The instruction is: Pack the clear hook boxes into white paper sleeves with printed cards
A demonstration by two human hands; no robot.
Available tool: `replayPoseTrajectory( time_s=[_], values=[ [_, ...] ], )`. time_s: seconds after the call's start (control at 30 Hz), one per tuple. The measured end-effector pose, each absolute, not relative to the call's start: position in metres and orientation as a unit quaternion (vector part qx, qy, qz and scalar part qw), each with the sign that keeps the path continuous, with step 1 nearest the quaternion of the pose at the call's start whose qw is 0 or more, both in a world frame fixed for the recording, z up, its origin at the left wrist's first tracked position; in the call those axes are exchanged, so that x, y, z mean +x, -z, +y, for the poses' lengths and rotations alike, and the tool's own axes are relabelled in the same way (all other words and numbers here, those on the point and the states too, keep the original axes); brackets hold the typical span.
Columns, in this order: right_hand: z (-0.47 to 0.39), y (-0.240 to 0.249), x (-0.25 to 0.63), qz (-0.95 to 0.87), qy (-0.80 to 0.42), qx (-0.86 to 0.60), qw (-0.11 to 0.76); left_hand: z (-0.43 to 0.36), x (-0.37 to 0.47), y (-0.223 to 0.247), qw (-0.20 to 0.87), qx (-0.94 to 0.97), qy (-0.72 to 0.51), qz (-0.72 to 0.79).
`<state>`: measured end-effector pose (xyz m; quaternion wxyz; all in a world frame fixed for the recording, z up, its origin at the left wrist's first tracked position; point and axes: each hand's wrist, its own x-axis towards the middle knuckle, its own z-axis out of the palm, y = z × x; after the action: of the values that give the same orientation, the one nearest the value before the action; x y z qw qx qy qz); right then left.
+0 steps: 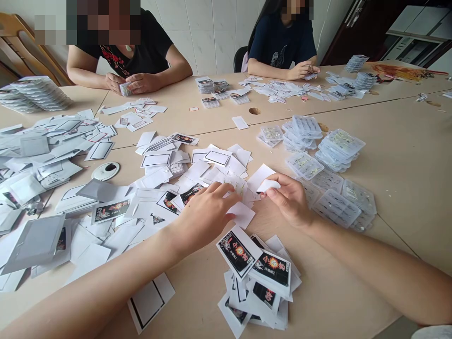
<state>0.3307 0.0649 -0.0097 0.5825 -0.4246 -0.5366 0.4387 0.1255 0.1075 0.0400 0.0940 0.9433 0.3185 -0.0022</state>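
Note:
My right hand [291, 200] pinches a small white paper label [271, 185], curled between thumb and fingers. Just behind it is a flat white card [260, 175]; whether it is held too, I cannot tell. My left hand [212, 209] is palm down with bent fingers, the thumb apart from them. Its fingertips are at a clear plastic box [237, 184] with small pale-green pieces inside, partly hidden among white cards. In front of my hands lies a loose pile of black-printed cards [271, 268] with white borders.
Stacked clear boxes [341, 146] stand to the right. White papers [45, 146] and printed cards [111, 210] cover the left side. One framed card [151, 301] lies near me. Across the table, two people [141, 82] handle small items. A round white grommet [106, 171] sits at left.

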Motion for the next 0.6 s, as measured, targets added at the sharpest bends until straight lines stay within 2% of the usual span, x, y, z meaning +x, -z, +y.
replayPoseTrajectory(
  time_s=[0.33,0.5,0.6],
  values=[
    [0.068,0.010,0.332,-0.541,-0.441,-0.424,0.577,0.098,0.124,-0.047,0.055,0.956,0.020,0.287],
    [0.069,0.014,0.331,-0.532,-0.462,-0.377,0.601,0.107,0.125,-0.043,0.100,0.944,-0.010,0.316],
    [0.070,0.015,0.332,-0.530,-0.471,-0.379,0.595,0.118,0.129,-0.037,0.083,0.937,-0.054,0.336]
  ],
)
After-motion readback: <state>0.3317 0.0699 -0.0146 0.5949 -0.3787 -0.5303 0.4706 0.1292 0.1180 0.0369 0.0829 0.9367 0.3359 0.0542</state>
